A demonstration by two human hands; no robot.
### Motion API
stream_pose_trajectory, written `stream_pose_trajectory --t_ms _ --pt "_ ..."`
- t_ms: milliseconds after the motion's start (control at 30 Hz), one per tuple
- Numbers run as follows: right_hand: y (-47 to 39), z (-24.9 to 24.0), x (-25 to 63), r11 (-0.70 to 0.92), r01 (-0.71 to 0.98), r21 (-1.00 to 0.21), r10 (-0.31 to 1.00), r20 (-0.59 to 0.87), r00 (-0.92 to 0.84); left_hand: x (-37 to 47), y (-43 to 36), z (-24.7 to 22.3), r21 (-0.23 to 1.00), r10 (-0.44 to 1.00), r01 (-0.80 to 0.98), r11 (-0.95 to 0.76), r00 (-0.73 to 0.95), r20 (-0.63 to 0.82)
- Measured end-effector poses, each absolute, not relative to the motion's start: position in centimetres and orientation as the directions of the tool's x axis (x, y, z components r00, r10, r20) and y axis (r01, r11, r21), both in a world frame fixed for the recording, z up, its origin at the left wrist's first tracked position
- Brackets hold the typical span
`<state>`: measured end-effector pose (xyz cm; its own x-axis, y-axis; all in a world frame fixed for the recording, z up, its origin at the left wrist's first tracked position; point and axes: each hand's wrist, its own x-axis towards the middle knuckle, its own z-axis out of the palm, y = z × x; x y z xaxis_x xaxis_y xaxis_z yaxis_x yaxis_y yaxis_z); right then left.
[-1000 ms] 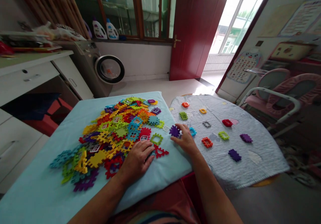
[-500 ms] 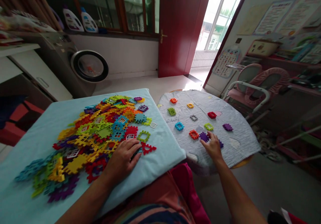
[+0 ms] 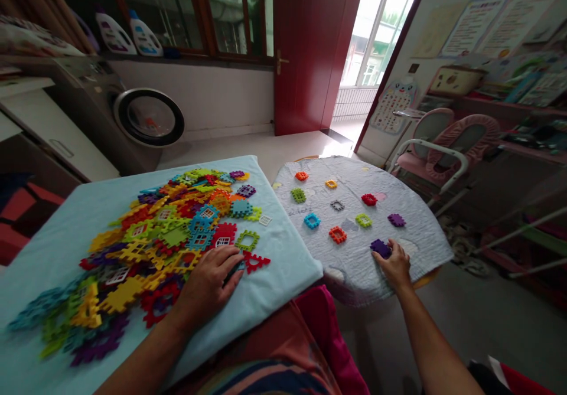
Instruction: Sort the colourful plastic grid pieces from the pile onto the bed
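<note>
On the grey quilted cloth (image 3: 354, 271), my right hand (image 3: 397, 268) has its thumb and fingertips closed on the edges of a purple building tile (image 3: 380, 248). Whether another tile lies beneath it is hard to make out. Over the front right edge of a large heap of colourful interlocking tiles (image 3: 172, 235) rests my left hand (image 3: 210, 280). Its fingers and thumb curl around a blue tile (image 3: 236, 267), mostly hidden. Close by that hand lie a red tile (image 3: 256, 261) and a green square frame tile (image 3: 247, 241).
Several tiles sit spaced apart on the round table, among them an orange-red frame (image 3: 337, 235), a blue frame (image 3: 312, 221) and a purple tile (image 3: 396, 220). A light blue cloth (image 3: 283, 259) covers the left table. A pink chair (image 3: 425, 162) stands behind at right.
My right hand has moved right with the purple tile, away from the orange-red frame, to where another purple tile lay. The left hand stays in place. The view has shifted slightly.
</note>
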<state>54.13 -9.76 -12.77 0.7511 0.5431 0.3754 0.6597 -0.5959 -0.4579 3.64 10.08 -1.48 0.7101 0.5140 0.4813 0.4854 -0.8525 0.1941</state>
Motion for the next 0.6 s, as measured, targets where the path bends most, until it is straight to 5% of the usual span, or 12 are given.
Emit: stream_pose_trajectory --t_ms 600 --pt "-9.7 -13.1 55.3 -0.753 0.518 -0.406 0.422 0.306 0.853 4.0 9.1 -0.1 0.227 0.548 0.504 -0.833 0.701 0.456"
